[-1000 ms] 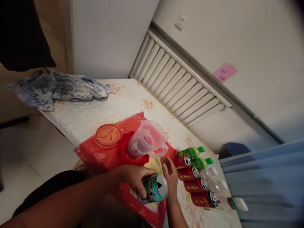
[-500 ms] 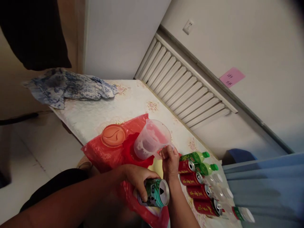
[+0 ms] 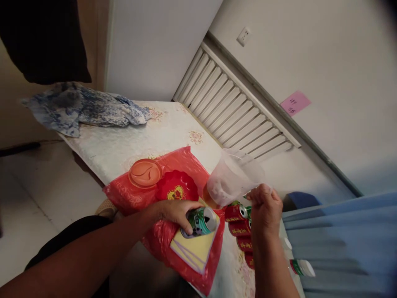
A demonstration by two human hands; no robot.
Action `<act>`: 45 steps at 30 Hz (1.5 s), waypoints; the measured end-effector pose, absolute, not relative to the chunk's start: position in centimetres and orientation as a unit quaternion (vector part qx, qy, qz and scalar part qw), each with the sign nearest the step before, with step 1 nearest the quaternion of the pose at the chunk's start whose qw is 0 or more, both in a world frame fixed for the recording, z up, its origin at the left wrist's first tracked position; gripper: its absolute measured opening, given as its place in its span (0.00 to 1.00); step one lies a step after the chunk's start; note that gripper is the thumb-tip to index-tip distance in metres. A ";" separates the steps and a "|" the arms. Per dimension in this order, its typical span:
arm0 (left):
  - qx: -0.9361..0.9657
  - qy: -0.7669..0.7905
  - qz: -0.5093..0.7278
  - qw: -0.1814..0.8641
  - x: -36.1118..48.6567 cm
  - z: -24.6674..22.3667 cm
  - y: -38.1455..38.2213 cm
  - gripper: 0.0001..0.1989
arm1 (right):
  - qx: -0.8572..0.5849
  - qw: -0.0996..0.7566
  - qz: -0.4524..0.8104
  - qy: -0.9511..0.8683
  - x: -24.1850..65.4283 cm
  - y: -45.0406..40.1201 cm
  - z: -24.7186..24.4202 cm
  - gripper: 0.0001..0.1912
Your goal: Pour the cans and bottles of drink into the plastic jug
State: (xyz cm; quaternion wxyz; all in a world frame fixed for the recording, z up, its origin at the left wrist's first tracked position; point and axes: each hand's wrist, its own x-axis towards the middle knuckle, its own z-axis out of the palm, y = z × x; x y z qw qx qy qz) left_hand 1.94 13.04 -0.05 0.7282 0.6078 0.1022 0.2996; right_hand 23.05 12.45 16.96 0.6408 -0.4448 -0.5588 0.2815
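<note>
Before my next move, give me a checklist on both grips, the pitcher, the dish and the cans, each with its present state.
1. Left hand around green can: ok.
2. Right hand at the pitcher's handle side, fingers curled: ok.
3. Pitcher out of red dish: ok, it is beside it.
4. Pitcher's base off the red bag: cannot tell.
5. Whole row of red cans in view: not ok, right arm covers part.

The plate (image 3: 178,185) is red with yellow hearts.
</note>
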 end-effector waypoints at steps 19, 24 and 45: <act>0.538 0.257 0.494 0.633 1.0 -0.6 15.0 0.36 | -0.559 0.505 0.266 -0.601 29.9 9.6 18.4 0.24; 0.554 0.265 0.502 0.609 0.9 -0.7 15.1 0.34 | -0.586 0.455 0.266 -0.615 29.5 9.7 18.2 0.23; 0.586 0.285 0.500 0.570 0.7 0.0 15.0 0.35 | -0.614 0.263 0.177 -0.723 26.8 11.1 20.9 0.24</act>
